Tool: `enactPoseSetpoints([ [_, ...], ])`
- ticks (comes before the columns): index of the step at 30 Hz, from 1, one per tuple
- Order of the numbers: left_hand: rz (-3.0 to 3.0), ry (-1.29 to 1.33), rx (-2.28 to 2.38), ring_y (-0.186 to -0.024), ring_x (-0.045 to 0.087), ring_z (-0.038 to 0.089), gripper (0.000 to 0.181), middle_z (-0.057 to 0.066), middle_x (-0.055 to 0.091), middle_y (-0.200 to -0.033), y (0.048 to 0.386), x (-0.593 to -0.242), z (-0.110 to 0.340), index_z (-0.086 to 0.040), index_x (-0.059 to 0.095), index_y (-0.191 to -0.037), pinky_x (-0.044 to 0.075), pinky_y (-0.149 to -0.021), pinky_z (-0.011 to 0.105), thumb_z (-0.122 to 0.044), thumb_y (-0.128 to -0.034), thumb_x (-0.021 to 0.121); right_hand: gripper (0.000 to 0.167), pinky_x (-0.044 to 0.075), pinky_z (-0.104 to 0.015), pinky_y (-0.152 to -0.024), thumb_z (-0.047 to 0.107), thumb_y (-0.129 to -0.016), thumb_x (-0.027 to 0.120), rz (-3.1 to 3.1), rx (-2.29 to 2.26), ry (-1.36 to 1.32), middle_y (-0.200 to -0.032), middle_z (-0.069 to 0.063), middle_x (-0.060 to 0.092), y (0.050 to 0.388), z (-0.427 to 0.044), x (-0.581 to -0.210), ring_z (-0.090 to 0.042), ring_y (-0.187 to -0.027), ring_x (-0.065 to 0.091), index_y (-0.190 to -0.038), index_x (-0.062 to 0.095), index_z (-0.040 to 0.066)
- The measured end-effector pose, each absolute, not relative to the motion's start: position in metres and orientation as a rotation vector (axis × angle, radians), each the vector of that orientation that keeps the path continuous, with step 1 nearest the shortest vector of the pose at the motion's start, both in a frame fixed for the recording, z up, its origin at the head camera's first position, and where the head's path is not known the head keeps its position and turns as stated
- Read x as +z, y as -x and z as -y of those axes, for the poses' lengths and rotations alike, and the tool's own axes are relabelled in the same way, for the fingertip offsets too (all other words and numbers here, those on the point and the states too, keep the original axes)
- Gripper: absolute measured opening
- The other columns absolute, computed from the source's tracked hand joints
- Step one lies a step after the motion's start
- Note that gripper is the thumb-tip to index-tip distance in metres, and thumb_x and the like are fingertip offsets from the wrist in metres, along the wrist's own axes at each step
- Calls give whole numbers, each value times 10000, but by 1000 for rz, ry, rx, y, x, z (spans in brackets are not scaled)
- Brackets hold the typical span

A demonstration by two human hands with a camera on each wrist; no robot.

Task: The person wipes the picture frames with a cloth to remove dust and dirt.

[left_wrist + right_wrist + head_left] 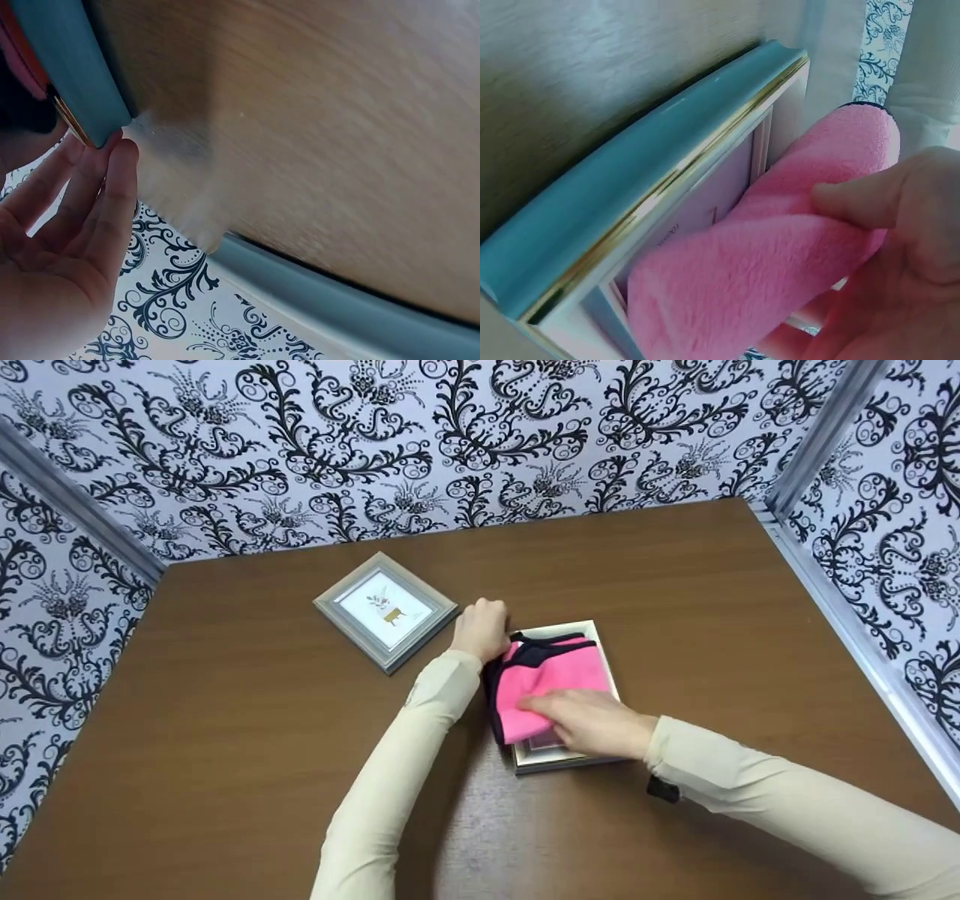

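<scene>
A pink cloth with dark edging (559, 679) covers most of a picture frame (574, 628) lying on the table. My left hand (481, 630) grips the far left corner of that frame; in the left wrist view its fingers (112, 180) hold the blue-grey outer edge. With my right hand (592, 724) I pinch the cloth near the frame's lower part. In the right wrist view the thumb presses on the bunched pink cloth (727, 277), over the frame's face, and part of the picture shows beside the gold-lined rim (645, 161).
A second picture frame (352, 626), showing a plant drawing, lies face up to the left of my left hand. The brown wooden table (225, 750) is bounded by patterned wall panels (480, 442) at the back and sides, with a metal rail (862, 652) along the right edge.
</scene>
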State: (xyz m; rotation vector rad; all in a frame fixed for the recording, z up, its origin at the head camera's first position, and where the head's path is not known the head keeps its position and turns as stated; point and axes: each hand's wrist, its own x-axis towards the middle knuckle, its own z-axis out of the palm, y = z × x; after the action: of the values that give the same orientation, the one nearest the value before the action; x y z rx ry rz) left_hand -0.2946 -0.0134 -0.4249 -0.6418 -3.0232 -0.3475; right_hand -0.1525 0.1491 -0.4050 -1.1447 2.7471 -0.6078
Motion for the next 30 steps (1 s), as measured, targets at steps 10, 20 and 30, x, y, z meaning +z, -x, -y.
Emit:
enactPoseSetpoints([
  [10, 3094, 717, -249, -903, 654, 376, 99, 138, 684, -1006, 292, -424, 9, -112, 714, -878, 538, -708, 488, -59, -831, 646, 370, 514, -389, -782, -69, -849, 579, -2720, -524, 1441, -1095, -67, 676, 150, -158, -407, -231, -970, 646, -1193, 641, 55],
  [20, 3108, 751, -241, -953, 651, 344, 179, 100, 662, -1052, 286, -425, 6, -128, 712, -954, 544, -728, 480, -15, -853, 617, 283, 415, -384, -527, -48, -759, 650, -2863, -174, 1160, -798, 3, 645, 135, -185, -392, -220, -701, 600, -950, 655, 161],
  [30, 3099, 720, -303, -938, 646, 366, 152, 123, 685, -1037, 289, -424, 6, -98, 715, -902, 540, -734, 478, -6, -817, 628, 272, 380, -381, -441, -147, -688, 578, -2889, -213, 1139, -637, -6, 523, 131, -186, -389, -229, -505, 474, -771, 524, 106],
])
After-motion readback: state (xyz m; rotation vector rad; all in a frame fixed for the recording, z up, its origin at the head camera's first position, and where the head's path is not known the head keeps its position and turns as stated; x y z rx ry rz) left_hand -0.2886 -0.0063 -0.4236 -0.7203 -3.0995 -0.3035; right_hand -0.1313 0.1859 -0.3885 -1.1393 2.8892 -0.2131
